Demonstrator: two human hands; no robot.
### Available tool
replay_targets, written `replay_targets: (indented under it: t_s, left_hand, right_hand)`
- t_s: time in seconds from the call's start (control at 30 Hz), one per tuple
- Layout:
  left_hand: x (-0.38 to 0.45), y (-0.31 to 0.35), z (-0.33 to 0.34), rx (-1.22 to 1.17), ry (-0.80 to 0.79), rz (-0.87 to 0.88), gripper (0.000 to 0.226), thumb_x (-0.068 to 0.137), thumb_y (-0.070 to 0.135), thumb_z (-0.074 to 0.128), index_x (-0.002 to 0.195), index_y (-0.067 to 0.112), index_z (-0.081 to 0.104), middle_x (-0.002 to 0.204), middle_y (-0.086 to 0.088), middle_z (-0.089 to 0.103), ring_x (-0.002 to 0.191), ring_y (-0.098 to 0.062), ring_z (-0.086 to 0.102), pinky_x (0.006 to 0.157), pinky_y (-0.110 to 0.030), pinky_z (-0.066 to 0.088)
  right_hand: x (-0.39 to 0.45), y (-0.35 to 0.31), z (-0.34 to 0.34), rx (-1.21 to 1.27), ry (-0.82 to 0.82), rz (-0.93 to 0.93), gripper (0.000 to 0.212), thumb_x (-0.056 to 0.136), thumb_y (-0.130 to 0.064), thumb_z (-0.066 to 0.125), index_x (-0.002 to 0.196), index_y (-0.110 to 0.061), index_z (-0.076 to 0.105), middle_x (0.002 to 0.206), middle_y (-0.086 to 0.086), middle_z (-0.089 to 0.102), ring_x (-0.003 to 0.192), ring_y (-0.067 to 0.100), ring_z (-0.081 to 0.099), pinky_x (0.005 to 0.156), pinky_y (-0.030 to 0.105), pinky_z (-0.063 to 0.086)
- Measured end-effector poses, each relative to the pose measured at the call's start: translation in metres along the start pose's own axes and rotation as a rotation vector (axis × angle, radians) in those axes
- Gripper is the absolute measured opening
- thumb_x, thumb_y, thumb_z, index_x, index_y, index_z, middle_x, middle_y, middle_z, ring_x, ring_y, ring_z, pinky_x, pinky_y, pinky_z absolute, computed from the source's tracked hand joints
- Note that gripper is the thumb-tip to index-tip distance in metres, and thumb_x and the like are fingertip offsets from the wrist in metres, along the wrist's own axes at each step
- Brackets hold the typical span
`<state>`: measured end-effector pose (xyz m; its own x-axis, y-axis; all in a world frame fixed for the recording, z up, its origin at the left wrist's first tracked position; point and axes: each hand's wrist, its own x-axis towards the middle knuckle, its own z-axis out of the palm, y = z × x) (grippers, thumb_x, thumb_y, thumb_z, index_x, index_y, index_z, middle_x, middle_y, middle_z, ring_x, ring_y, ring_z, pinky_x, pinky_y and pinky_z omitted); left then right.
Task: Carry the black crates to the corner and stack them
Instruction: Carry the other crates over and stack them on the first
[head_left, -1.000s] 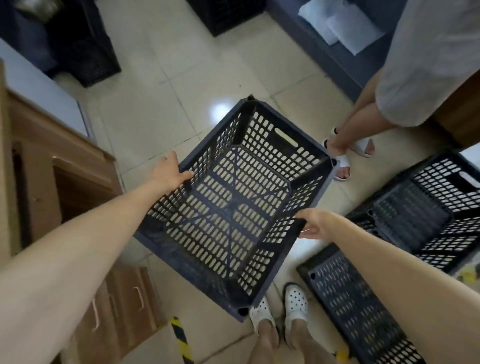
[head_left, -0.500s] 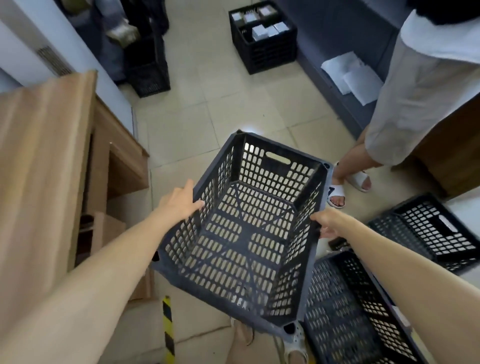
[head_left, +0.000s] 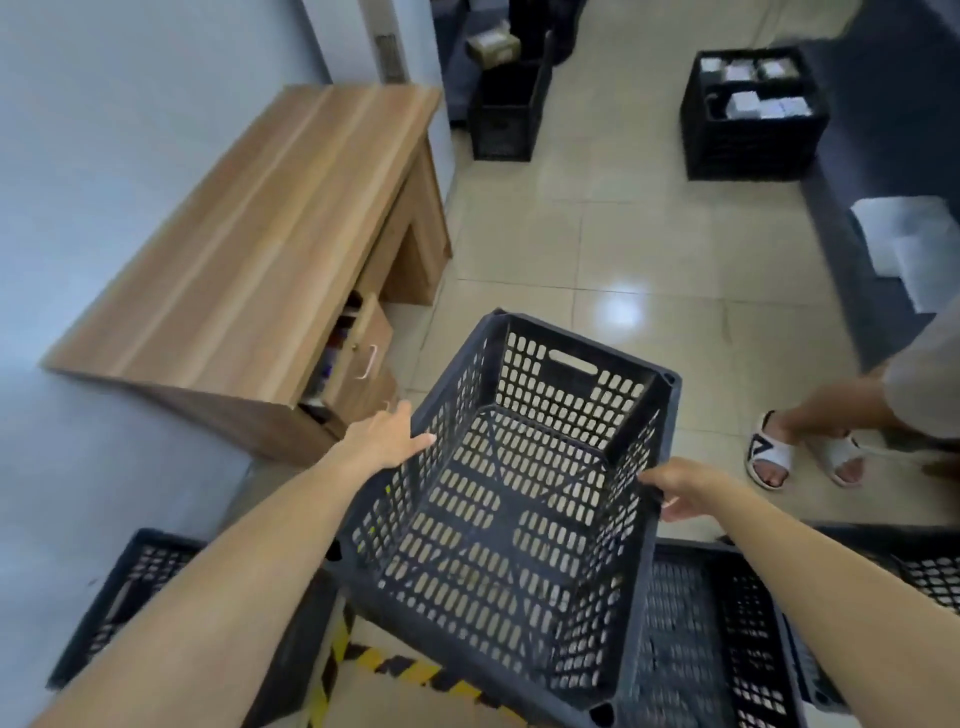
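I hold an empty black perforated crate (head_left: 519, 499) up in front of me, open side towards me. My left hand (head_left: 387, 439) grips its left rim and my right hand (head_left: 680, 488) grips its right rim. Below it on the floor lie more black crates: one at the lower left (head_left: 140, 582), one under my right arm (head_left: 706, 623), and a third at the right edge (head_left: 930, 566).
A wooden desk (head_left: 260, 234) with a half-open drawer stands against the left wall. Another person's sandalled feet (head_left: 800, 452) are on the tiles at right. Farther off stand a black crate of boxes (head_left: 753, 135) and another black crate (head_left: 504, 119). Yellow-black tape (head_left: 363, 660) marks the floor.
My view has lifted and swung left, bringing the desk top and far crates into sight. The crate stays in both hands, now lower in view, and the other person has shifted right.
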<state>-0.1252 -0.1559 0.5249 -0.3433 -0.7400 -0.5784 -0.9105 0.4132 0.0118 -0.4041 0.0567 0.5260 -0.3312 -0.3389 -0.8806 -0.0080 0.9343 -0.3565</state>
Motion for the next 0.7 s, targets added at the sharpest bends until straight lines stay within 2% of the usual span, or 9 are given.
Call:
replay_targets:
  t_s: [0.13,0.2,0.27,0.33,0.4,0.47,0.53,0.6,0.7]
  left_hand:
    - [-0.049,-0.076,0.036,-0.068,-0.032,-0.082,0.069,0.095,0.06,0.039,0.141,0.011,0.026,0.129,-0.014,0.056,0.107,-0.032,0.06,0.085,-0.043,0.051]
    - [-0.073,-0.116,0.057,-0.117,-0.053,-0.129,0.073,0.096,0.059,0.037,0.148,0.011,0.018,0.126,-0.017,0.058,0.095,-0.03,0.062,0.073,-0.039,0.051]
    - [-0.099,-0.154,0.078,-0.148,-0.054,-0.164,0.075,0.097,0.058,0.036,0.151,0.011,0.014,0.12,-0.018,0.06,0.09,-0.031,0.063,0.066,-0.036,0.046]
    - [-0.124,-0.191,0.1,-0.156,-0.058,-0.195,0.073,0.097,0.056,0.036,0.15,0.011,0.015,0.118,-0.016,0.061,0.097,-0.034,0.063,0.069,-0.037,0.045]
    - [-0.151,-0.224,0.121,-0.16,-0.061,-0.231,0.071,0.098,0.054,0.036,0.15,0.01,0.015,0.108,-0.013,0.063,0.09,-0.032,0.064,0.065,-0.036,0.046]
    - [-0.179,-0.257,0.142,-0.162,-0.052,-0.277,0.071,0.099,0.054,0.034,0.15,0.009,0.015,0.088,-0.006,0.06,0.072,-0.024,0.062,0.055,-0.033,0.044]
    - [-0.21,-0.291,0.16,-0.16,-0.05,-0.323,0.072,0.1,0.053,0.034,0.152,0.009,0.012,0.08,-0.002,0.054,0.061,-0.019,0.054,0.05,-0.031,0.039]
    - [-0.24,-0.325,0.176,-0.147,-0.054,-0.369,0.071,0.099,0.052,0.036,0.151,0.008,0.016,0.088,-0.007,0.056,0.069,-0.023,0.059,0.055,-0.032,0.041]
    - [-0.28,-0.376,0.198,-0.177,-0.051,-0.425,0.064,0.098,0.051,0.04,0.14,0.004,0.03,0.086,-0.008,0.057,0.079,-0.028,0.063,0.063,-0.037,0.048]
  right_hand:
    - [-0.021,-0.007,0.068,-0.074,-0.111,0.0,0.014,0.102,-0.007,0.04,0.103,0.006,0.047,0.092,0.019,0.06,0.069,0.024,0.059,0.036,0.025,0.053]
    - [-0.031,-0.008,0.105,-0.136,-0.13,-0.002,0.024,0.103,-0.01,0.04,0.118,0.007,0.046,0.122,0.028,0.058,0.084,0.031,0.064,0.038,0.024,0.054]
    - [-0.039,-0.008,0.144,-0.191,-0.163,-0.01,0.042,0.104,-0.013,0.038,0.14,0.008,0.033,0.144,0.031,0.04,0.106,0.043,0.06,0.033,0.023,0.048]
    - [-0.051,-0.009,0.184,-0.188,-0.164,-0.016,0.048,0.104,-0.012,0.038,0.145,0.008,0.024,0.15,0.031,0.03,0.125,0.046,0.049,0.033,0.025,0.048]
    - [-0.067,-0.009,0.224,-0.169,-0.169,-0.018,0.047,0.104,-0.011,0.037,0.144,0.009,0.025,0.149,0.031,0.031,0.129,0.043,0.046,0.051,0.024,0.055]
    - [-0.08,-0.01,0.261,-0.19,-0.191,-0.042,0.045,0.104,-0.01,0.038,0.143,0.009,0.027,0.142,0.03,0.04,0.115,0.039,0.055,0.062,0.02,0.054]
    - [-0.091,-0.009,0.3,-0.259,-0.217,-0.086,0.041,0.103,-0.011,0.04,0.137,0.01,0.035,0.111,0.02,0.056,0.08,0.027,0.058,0.038,0.015,0.047]
    - [-0.099,-0.009,0.338,-0.314,-0.218,-0.129,0.036,0.102,-0.011,0.043,0.131,0.011,0.042,0.084,0.011,0.054,0.066,0.02,0.053,0.026,0.014,0.039]
    - [-0.113,-0.018,0.394,-0.388,-0.194,-0.198,0.017,0.1,-0.007,0.045,0.106,0.008,0.047,0.076,0.011,0.051,0.06,0.018,0.048,0.026,0.016,0.039]
